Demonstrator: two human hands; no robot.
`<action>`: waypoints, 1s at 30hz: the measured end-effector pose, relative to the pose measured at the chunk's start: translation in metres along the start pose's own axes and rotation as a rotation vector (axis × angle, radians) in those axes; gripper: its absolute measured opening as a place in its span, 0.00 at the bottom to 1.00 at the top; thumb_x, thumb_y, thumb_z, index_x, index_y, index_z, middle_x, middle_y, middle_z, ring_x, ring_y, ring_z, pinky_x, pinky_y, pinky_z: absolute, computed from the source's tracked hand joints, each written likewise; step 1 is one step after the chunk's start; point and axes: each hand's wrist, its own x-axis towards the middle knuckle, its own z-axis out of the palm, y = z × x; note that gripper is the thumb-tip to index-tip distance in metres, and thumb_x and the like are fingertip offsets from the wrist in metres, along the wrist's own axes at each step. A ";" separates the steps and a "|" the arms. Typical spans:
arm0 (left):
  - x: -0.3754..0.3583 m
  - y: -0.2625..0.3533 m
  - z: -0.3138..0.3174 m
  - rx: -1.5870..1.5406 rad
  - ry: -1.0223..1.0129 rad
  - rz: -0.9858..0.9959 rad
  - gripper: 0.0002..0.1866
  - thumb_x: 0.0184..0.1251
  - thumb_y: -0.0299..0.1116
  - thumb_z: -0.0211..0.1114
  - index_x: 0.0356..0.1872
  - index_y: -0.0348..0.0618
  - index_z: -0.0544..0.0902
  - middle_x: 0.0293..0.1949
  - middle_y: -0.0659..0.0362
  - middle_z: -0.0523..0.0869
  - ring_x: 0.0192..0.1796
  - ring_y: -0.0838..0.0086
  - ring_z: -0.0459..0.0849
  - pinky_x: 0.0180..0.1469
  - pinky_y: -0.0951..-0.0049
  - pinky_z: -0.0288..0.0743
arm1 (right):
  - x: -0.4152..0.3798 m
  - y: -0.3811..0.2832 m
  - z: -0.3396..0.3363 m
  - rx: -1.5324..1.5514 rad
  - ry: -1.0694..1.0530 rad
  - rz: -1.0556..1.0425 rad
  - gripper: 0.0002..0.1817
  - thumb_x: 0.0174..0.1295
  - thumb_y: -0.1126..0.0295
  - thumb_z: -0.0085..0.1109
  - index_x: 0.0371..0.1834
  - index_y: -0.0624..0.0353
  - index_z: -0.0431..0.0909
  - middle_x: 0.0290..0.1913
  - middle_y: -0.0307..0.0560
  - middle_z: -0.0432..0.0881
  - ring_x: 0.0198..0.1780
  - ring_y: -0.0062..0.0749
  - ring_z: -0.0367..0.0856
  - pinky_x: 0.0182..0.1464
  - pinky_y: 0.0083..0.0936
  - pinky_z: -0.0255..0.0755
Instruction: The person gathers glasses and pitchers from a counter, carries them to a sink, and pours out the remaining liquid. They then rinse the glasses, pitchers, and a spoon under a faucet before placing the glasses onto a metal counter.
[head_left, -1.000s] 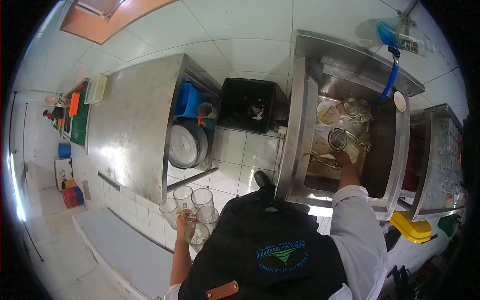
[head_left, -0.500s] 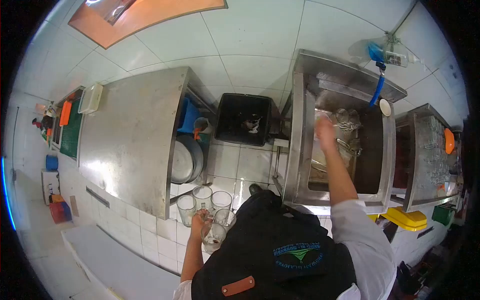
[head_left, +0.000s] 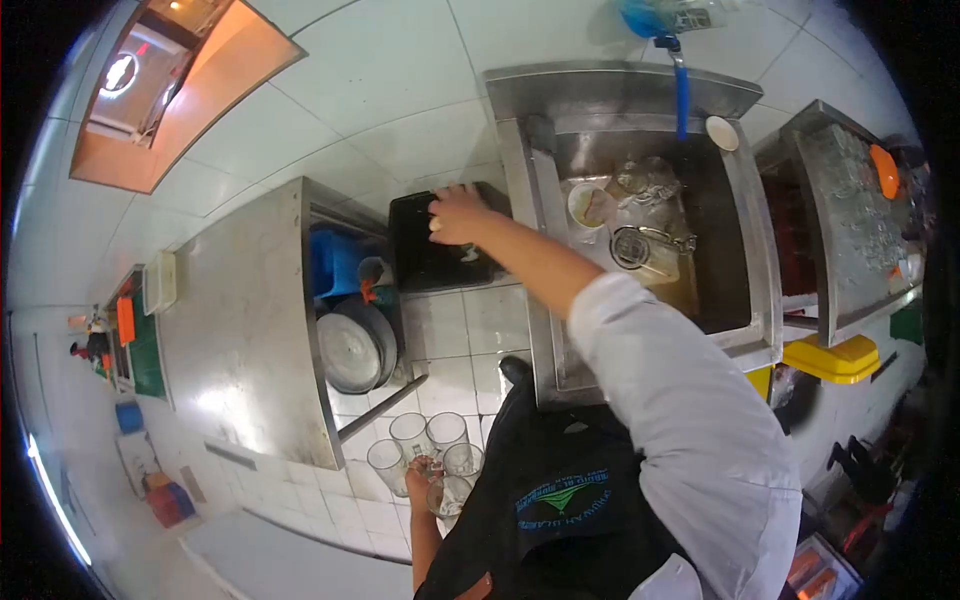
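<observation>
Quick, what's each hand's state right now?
Left hand: closed, holding glass mugs.
Right hand: over the bin; open or closed, can't tell.

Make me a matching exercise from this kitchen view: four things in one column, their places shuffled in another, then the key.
1. Glass mugs
2. Right hand
3. White vessel
4. Round metal pans

A. Over the black bin
B. Under the steel table
C. In the left hand's grip
D. On the sink's edge

Pairs: 1-C, 2-A, 3-D, 4-B
</observation>
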 end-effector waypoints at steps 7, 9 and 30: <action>-0.049 0.025 0.044 -0.045 0.201 -0.172 0.12 0.56 0.12 0.57 0.39 0.38 0.72 0.35 0.61 0.75 0.36 0.77 0.76 0.38 0.77 0.74 | -0.128 0.193 -0.068 0.110 0.158 0.487 0.20 0.50 0.72 0.63 0.49 0.60 0.77 0.47 0.57 0.80 0.53 0.52 0.78 0.56 0.42 0.71; -0.058 0.023 0.060 -0.205 0.280 -0.240 0.08 0.58 0.17 0.59 0.38 0.37 0.74 0.33 0.61 0.77 0.34 0.76 0.77 0.37 0.77 0.73 | -0.163 0.205 -0.077 -0.119 -0.083 0.675 0.28 0.48 0.70 0.66 0.56 0.60 0.72 0.52 0.59 0.77 0.55 0.56 0.76 0.57 0.46 0.70; -0.132 0.194 0.117 -0.136 0.517 0.080 0.05 0.69 0.27 0.58 0.40 0.38 0.73 0.35 0.60 0.77 0.39 0.75 0.76 0.41 0.74 0.74 | -0.113 0.269 0.038 -0.048 -0.970 0.262 0.18 0.63 0.62 0.52 0.51 0.58 0.82 0.53 0.57 0.81 0.54 0.47 0.80 0.54 0.44 0.72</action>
